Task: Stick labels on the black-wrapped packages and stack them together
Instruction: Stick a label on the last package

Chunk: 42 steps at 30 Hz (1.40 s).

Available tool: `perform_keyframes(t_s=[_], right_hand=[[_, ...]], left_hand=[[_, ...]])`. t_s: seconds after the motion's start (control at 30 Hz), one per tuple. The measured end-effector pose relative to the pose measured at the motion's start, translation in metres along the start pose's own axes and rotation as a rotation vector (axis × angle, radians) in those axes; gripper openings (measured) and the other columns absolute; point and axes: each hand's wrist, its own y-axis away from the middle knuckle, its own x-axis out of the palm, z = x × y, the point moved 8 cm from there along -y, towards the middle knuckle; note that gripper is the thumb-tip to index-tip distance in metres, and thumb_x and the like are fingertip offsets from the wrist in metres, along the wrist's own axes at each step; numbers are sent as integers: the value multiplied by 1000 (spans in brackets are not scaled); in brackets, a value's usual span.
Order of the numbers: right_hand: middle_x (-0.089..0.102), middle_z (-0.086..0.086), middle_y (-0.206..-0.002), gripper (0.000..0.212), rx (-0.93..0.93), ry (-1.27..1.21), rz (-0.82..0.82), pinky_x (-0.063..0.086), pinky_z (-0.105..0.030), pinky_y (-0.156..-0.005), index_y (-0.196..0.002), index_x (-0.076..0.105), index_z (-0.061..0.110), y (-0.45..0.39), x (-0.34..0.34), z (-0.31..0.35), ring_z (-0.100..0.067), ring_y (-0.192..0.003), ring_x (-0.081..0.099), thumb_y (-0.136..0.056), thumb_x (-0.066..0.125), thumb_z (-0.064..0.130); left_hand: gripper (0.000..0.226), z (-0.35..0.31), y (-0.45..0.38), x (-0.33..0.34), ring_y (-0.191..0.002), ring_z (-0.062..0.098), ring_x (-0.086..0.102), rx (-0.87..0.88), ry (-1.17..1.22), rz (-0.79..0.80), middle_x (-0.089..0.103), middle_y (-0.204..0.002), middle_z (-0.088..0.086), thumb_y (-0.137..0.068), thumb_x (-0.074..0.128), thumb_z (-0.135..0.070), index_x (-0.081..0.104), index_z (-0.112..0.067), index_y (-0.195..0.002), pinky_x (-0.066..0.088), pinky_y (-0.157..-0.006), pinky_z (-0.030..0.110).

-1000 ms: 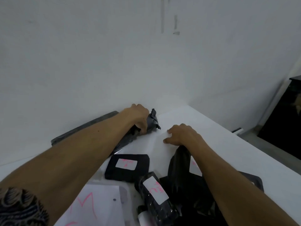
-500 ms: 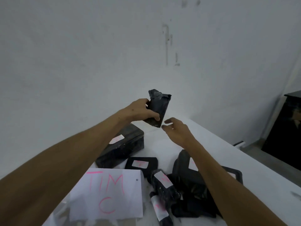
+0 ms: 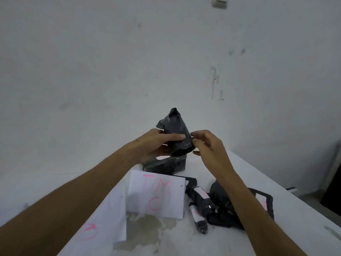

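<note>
Left hand [image 3: 156, 145] grips a black-wrapped package [image 3: 177, 134] above the table [image 3: 276, 209], thumb curled across its front; right hand [image 3: 208, 146] pinches the package's right edge with its fingertips. Directly below lies a larger labelled package [image 3: 166, 164]; nearer, a paper sheet [image 3: 156, 195] marked in pink, beside a heap of labelled black packages [image 3: 221, 206].
</note>
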Motion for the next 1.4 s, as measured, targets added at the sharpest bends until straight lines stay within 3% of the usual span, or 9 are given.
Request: perform_keyframes(t_s=[0.3, 0.5, 0.57, 0.67, 0.8, 0.93, 1.1, 1.2, 1.4], right_hand=[[74, 4, -109, 27, 56, -236, 239, 59, -33, -91, -113, 67, 18, 103, 74, 45, -12, -105, 71, -98, 61, 39], [64, 12, -122, 61, 183, -140, 405, 53, -18, -76, -136, 46, 34, 164, 134, 37, -1, -105, 66, -84, 73, 52], [64, 9, -126, 64, 222, -141, 490, 56, -25, -85, -140, 44, 36, 184, 158, 28, -6, -109, 67, -85, 75, 49], [71, 5, -123, 47, 311, -248, 594, 54, -40, -99, -135, 51, 36, 211, 186, 8, -13, -111, 69, -92, 71, 40], [74, -4, -117, 42, 425, -392, 662, 56, -39, -94, -134, 54, 29, 236, 211, -10, -21, -110, 69, -96, 59, 13], [69, 0, -124, 55, 386, -233, 630, 59, -37, -94, -132, 53, 33, 243, 229, -22, -15, -107, 70, -86, 78, 15], [60, 12, -123, 64, 205, 24, 580, 48, -14, -76, -128, 50, 35, 241, 252, -17, -4, -108, 58, -75, 85, 24], [54, 10, -125, 71, 121, 44, 482, 46, -15, -83, -126, 48, 31, 246, 265, -19, -2, -110, 55, -64, 82, 35], [42, 3, -127, 76, 28, 154, 211, 46, -15, -82, -132, 40, 19, 254, 264, -30, -16, -113, 50, -73, 87, 29]], left_hand=[[39, 44, 149, -21, -104, 21, 73, 38, 68, -110, 77, -111, 5, -86, 79, -18, 62, -16, -121, 58, -86, 31], [103, 108, 218, -51, -107, 12, 68, 10, -171, -355, 67, -121, 2, -68, 93, -37, 22, -34, -142, 56, -86, 25], [111, 134, 235, -56, -105, 11, 70, -13, -156, -351, 67, -122, 3, -69, 93, -34, 11, -43, -143, 57, -90, 30], [102, 163, 256, -62, -106, 19, 71, -26, -86, -310, 65, -125, 9, -71, 90, -17, 18, -44, -139, 57, -97, 43], [85, 198, 278, -77, -106, 28, 71, -99, 13, -277, 63, -123, 18, -73, 85, -8, 35, -34, -136, 57, -95, 50], [63, 215, 284, -99, -114, 20, 67, -102, -48, -211, 69, -120, 9, -76, 77, -7, 58, -30, -132, 53, -102, 45], [60, 232, 287, -123, -127, 10, 55, -152, -369, -182, 65, -129, -15, -76, 81, -26, 62, -32, -132, 47, -107, 35], [56, 234, 292, -143, -124, 11, 55, -153, -600, -260, 59, -132, -9, -81, 79, -25, 59, -24, -133, 49, -103, 31], [36, 250, 308, -172, -114, 10, 58, -174, -863, -284, 64, -123, -6, -86, 74, -26, 68, -24, -121, 49, -97, 28]])
